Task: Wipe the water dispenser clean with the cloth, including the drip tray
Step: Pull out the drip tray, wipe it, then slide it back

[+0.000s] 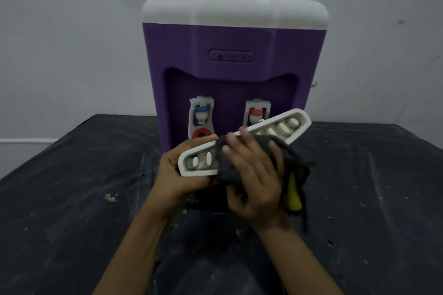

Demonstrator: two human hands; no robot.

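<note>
Both hands on drip tray (244, 142) (cloth (230, 165) inside).

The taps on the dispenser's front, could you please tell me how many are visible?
2. The blue-capped tap sits on the left of the recess; the red-capped tap sits on the right, its lower part hidden behind the lifted drip tray. No others show.

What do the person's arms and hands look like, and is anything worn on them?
The left hand and the right hand are bare: no gloves, rings, watch or bracelet show. Both forearms are uncovered up to the bottom edge of the picture, so no sleeves are visible. No markings can be seen in the dim light.
</note>
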